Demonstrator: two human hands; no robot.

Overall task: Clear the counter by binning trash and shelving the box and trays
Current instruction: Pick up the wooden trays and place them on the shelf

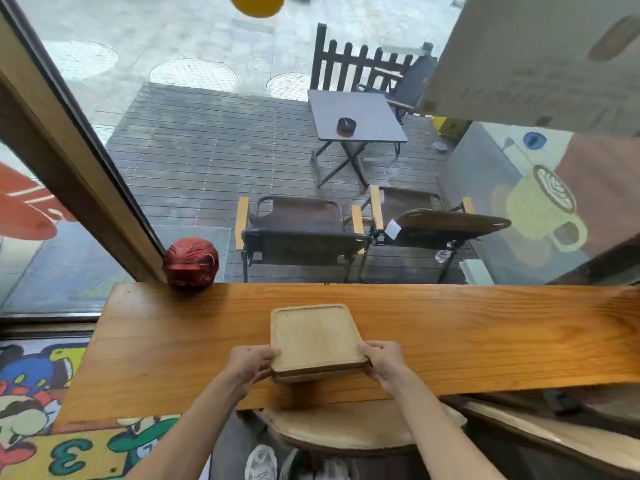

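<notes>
You are gripping stacked trays (317, 337) with both hands.
Left hand (251, 363) and right hand (382, 362) fingers are clasping the near corners; the table (485, 334) is looking otherwise cleared, shelving remaining.

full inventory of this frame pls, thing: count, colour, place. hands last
wooden trays: looks like two stacked, light wood, counter middle, near edge
counter: 1, orange-brown wood, along the window
helmet: 1, red, far left end of counter against the glass
stool: 1, pale wood seat, under the counter
painted floor mat: 1, multicolour cartoon print, floor at left
folding chairs: 2, dark with wood armrests, outside on the deck
folding table: 1, grey, outside beyond the chairs
ashtray: 1, dark, on that table
fence: 1, dark slats, behind the table
left hand: 1, gripping the trays' left edge
right hand: 1, gripping the trays' right edge
</notes>
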